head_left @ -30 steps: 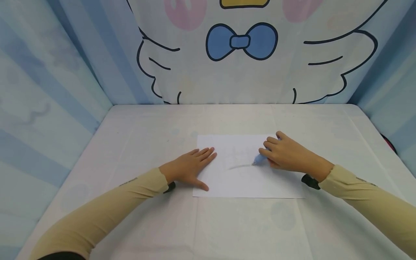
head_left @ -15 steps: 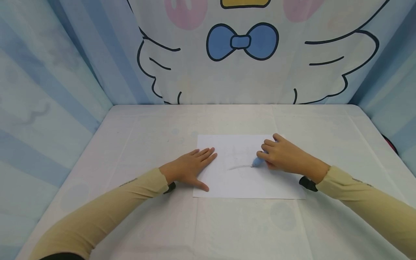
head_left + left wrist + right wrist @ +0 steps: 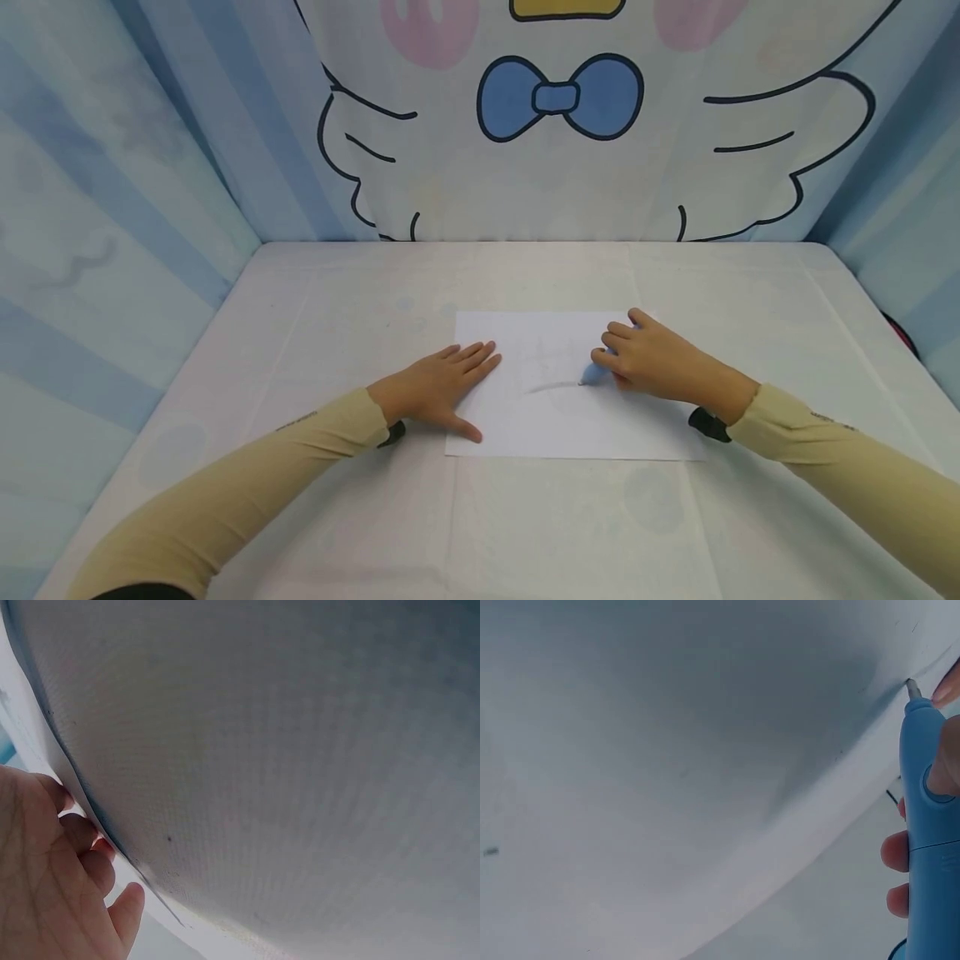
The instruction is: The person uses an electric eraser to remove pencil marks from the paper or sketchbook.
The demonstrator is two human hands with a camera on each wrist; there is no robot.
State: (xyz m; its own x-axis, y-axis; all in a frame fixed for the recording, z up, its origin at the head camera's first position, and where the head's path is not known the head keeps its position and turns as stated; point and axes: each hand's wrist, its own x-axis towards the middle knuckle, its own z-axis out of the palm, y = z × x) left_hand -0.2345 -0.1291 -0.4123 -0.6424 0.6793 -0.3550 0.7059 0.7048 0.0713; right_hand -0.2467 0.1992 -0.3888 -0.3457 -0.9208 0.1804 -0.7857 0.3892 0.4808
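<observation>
A white sheet of paper (image 3: pixel 540 429) lies on the table with a faint grey line (image 3: pixel 551 387) across its middle. My left hand (image 3: pixel 442 390) rests flat at the sheet's left edge, fingers spread over it. In my right hand (image 3: pixel 656 358) is a blue electric eraser (image 3: pixel 930 877), pen-shaped with a round button. The thumb lies on that button in the right wrist view, and fingers wrap the far side of the body. Its narrow grey tip (image 3: pixel 913 688) points at the paper, right at the end of the line. The left wrist view shows the left fingers (image 3: pixel 97 870) along the sheet's edge.
A pale cloth covers the table (image 3: pixel 360 292). Behind it hangs a curtain (image 3: pixel 555 183) printed with a blue bow tie, and striped blue curtains (image 3: pixel 97 250) stand at both sides. Dark wrist cameras (image 3: pixel 708 423) sit under the sleeves.
My right hand has shifted slightly left and toward me with the electric eraser, mostly in the first half second. The left hand and the paper stay in place.
</observation>
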